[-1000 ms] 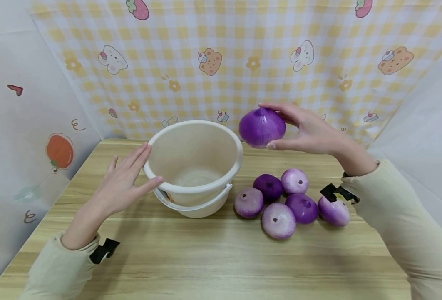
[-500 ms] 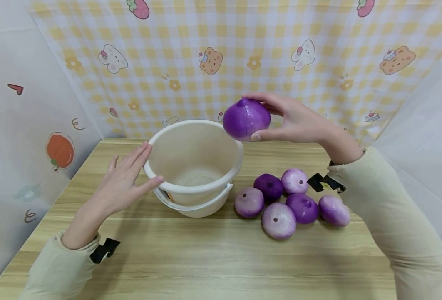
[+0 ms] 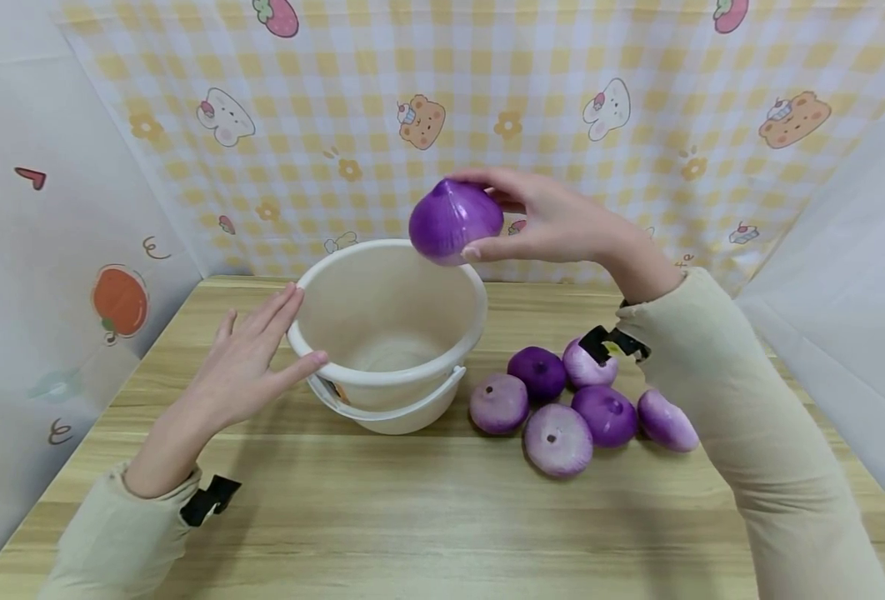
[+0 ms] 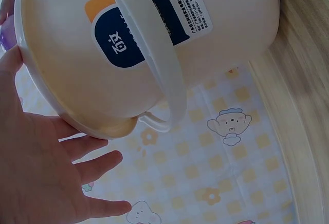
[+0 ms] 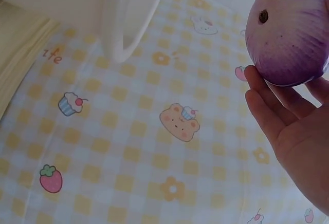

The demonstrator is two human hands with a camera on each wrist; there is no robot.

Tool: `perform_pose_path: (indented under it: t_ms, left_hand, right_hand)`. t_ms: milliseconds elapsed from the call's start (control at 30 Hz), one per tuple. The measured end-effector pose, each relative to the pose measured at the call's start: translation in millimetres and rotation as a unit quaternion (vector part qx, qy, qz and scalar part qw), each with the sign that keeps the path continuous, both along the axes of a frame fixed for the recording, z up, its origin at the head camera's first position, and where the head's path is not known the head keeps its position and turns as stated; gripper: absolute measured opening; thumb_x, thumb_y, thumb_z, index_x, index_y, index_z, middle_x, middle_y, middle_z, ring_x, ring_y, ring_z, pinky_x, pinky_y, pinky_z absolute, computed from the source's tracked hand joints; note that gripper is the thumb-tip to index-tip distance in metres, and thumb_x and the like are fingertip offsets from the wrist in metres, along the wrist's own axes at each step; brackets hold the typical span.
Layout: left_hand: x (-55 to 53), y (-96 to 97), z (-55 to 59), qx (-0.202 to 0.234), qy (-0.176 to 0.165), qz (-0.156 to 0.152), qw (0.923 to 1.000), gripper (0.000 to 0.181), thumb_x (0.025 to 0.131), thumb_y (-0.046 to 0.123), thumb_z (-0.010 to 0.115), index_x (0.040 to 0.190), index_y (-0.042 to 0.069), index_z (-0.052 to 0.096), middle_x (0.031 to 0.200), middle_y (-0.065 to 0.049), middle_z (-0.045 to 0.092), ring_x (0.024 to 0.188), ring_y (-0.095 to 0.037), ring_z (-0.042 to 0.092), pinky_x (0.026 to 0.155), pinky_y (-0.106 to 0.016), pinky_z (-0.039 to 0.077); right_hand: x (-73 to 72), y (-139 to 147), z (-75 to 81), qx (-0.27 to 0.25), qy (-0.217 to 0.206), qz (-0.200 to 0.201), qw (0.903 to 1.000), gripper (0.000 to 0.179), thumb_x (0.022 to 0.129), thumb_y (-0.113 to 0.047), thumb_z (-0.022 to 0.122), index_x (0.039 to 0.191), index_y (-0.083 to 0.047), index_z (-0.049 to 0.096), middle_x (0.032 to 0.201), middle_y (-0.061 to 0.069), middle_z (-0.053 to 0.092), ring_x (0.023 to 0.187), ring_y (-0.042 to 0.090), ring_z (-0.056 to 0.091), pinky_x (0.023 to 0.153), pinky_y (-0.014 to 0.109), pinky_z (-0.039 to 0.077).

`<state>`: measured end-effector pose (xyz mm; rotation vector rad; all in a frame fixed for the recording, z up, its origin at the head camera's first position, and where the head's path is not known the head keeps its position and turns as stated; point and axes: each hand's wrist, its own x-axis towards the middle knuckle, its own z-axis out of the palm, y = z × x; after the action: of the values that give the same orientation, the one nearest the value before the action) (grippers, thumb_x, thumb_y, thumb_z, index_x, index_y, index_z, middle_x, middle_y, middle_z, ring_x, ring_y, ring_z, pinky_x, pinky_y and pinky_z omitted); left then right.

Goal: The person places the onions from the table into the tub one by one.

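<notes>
A purple onion (image 3: pixel 453 221) is gripped between the thumb and fingers of my right hand (image 3: pixel 555 218), held in the air over the back right rim of a white bucket (image 3: pixel 390 379). From the right wrist view, the pale root end of the same onion (image 5: pixel 288 31) shows above the fingers. My left hand (image 3: pixel 243 367) touches the bucket's left rim, its fingers straight and spread. The left wrist view shows the left hand (image 4: pixel 41 167) with the thumb at the rim and the labelled bucket wall (image 4: pixel 221 39) beside it. No onion is visible inside the bucket.
Several more onions (image 3: pixel 558 440) lie grouped on the wooden table (image 3: pixel 412 525) right of the bucket. The bucket's handle (image 3: pixel 397 412) hangs down at its front. A checked cloth (image 3: pixel 472 92) hangs behind the table, with pale sheets at both sides.
My right hand has moved left and slightly up with the onion, from right of the bucket to over its back rim. The left hand and the bucket have stayed put.
</notes>
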<state>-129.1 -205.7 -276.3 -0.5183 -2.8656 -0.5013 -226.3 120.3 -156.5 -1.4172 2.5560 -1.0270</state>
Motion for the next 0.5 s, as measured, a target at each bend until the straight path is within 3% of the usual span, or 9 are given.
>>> perform_pose_path:
  t_ms: [200,500]
  left_hand:
    - [-0.3,0.6,-0.1,0.003,-0.002,-0.001,1.0,0.079,0.085,0.049,0.049,0.141,0.006,0.016,0.145,-0.011,0.014,0.127,-0.034,0.018,0.098,-0.056,-0.003]
    - [-0.4,0.5,-0.5,0.004,-0.003,0.0,1.0,0.079,0.085,0.049,0.049,0.141,0.005,0.015,0.145,-0.011,0.012,0.128,-0.034,0.016,0.099,-0.054,-0.004]
  right_hand:
    - [-4.3,-11,2.2,0.012,-0.005,-0.007,0.9999,0.07,0.074,-0.032,0.07,0.134,-0.016,0.037,0.122,-0.004,0.045,0.106,0.007,0.048,0.09,0.023,0.036]
    - [-11.6,-32,7.7,0.023,-0.038,0.023,0.9988,0.066,0.077,-0.024,0.068,0.134,-0.012,0.036,0.124,0.003,0.043,0.107,0.015,0.048,0.085,0.026,0.041]
